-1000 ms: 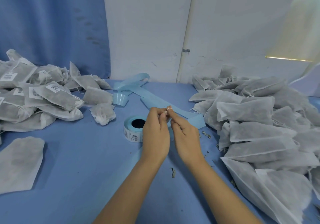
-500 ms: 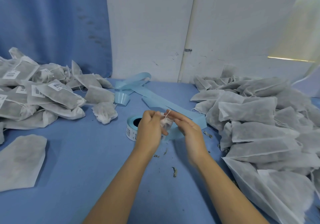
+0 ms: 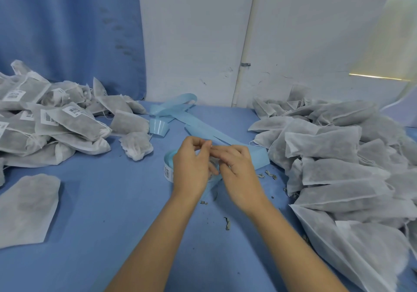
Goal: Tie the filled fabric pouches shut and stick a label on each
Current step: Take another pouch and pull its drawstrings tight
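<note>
Pinching above the pouch point(image 3: 214, 162), left hand point(image 3: 191, 166) and right hand point(image 3: 240, 171) fingers point(image 3: 222, 148) meet.

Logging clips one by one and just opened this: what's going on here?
A person works bare-handed over a blue table. The left hand and right hand pinch the top of a small pouch held between them, apparently tying it; it is mostly hidden. The label roll sits just behind the left hand. A heap of labelled pouches lies at left, unlabelled pouches at right.

Grey-white pouches point(image 3: 334, 172), white labels point(image 3: 74, 112) seemingly barcoded black, pale-blue liner strip point(image 3: 203, 127), blue table point(image 3: 112, 212).
</note>
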The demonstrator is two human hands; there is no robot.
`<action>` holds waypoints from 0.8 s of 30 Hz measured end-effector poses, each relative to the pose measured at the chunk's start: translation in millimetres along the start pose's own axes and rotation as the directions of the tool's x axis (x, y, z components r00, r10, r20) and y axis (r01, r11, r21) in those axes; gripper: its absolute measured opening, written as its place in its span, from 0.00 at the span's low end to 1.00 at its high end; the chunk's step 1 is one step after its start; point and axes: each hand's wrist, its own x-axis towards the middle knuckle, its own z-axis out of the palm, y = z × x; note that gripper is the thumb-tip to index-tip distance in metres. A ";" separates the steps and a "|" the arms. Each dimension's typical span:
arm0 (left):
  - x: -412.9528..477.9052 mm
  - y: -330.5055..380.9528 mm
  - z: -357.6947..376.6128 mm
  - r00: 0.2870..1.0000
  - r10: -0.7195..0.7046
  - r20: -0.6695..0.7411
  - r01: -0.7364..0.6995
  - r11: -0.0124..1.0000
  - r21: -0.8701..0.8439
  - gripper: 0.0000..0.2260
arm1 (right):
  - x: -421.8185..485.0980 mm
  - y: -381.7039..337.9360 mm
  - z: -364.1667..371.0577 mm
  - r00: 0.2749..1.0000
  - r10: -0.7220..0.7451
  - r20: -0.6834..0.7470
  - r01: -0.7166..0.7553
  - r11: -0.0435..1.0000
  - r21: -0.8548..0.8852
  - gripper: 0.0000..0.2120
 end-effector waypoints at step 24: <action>-2.7 -16.5 -4.6 0.963 0.177 0.203 -0.185 0.983 0.022 0.10 | 7.6 -0.6 -17.8 0.875 0.405 0.264 -0.387 0.260 0.885 0.10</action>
